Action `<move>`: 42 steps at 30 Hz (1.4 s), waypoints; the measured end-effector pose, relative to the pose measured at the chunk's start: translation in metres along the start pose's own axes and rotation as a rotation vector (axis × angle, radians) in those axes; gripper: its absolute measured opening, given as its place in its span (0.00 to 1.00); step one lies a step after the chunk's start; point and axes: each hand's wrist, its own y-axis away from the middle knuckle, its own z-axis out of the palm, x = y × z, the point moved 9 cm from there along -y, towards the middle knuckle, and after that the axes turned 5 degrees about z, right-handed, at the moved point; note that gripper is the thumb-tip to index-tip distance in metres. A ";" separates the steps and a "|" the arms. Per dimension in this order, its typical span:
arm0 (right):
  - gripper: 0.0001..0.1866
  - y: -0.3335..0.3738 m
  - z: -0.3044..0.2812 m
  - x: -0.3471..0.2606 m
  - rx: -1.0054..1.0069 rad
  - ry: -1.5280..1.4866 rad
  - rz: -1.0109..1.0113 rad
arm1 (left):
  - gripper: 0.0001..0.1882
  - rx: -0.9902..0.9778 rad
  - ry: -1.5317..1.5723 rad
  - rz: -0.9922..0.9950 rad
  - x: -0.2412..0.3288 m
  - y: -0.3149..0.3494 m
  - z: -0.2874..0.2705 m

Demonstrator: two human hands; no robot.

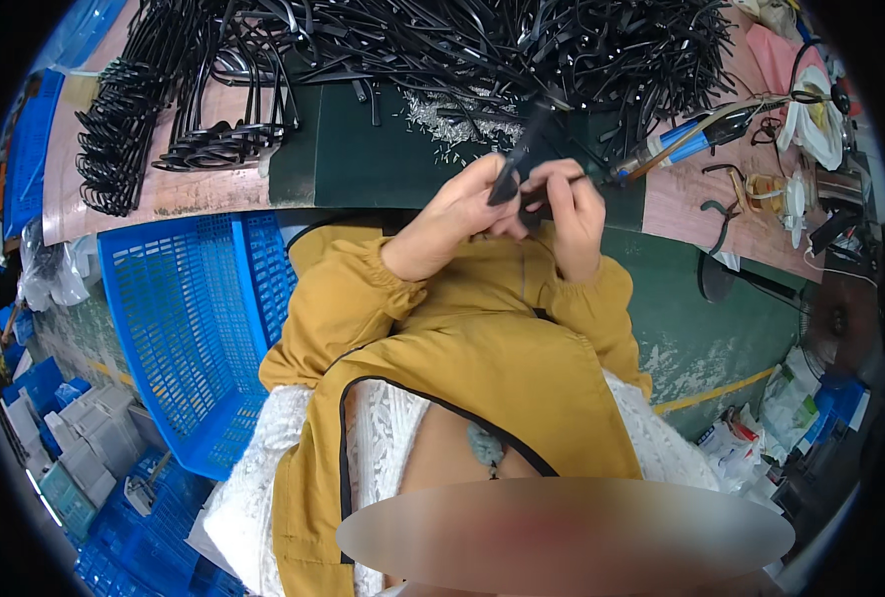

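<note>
My left hand grips a long black plastic strip that sticks up and away over the dark green mat. My right hand is closed on a small black piece pressed against the strip's lower end, the two hands touching each other. Both hands are held just above the table's near edge, with mustard-yellow sleeves behind them. A blue-handled powered screwdriver lies just right of my right hand.
A big tangle of black plastic strips covers the far table. Neat bundles of black curved parts lie at the left. Small silvery screws are scattered on the mat. A blue plastic crate stands at my left.
</note>
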 end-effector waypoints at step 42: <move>0.20 -0.019 0.047 -0.004 -0.493 -0.032 0.276 | 0.15 0.705 -0.073 0.340 0.004 0.079 -0.065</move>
